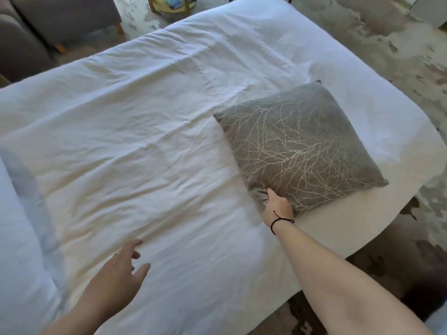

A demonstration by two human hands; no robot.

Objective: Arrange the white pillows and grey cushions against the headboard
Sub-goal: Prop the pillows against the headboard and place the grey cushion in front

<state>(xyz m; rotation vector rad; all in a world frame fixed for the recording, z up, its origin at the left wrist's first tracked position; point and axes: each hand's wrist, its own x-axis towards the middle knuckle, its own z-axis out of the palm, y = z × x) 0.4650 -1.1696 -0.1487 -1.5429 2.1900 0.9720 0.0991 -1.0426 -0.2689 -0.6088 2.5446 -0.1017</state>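
A grey cushion (298, 146) with a pale branch pattern lies flat on the white duvet (135, 146), near the bed's right edge. My right hand (278, 204) grips the cushion's near corner, fingers tucked under the fabric. My left hand (123, 267) hovers just over the duvet at the lower middle, fingers relaxed and spread, holding nothing. A white pillow (17, 250) shows at the far left edge, partly cut off. The headboard is out of view.
A grey sofa (48, 27) stands beyond the bed at the top left. A small round table with gold legs (169, 6) sits at the top. Patterned carpet (399, 68) surrounds the bed on the right.
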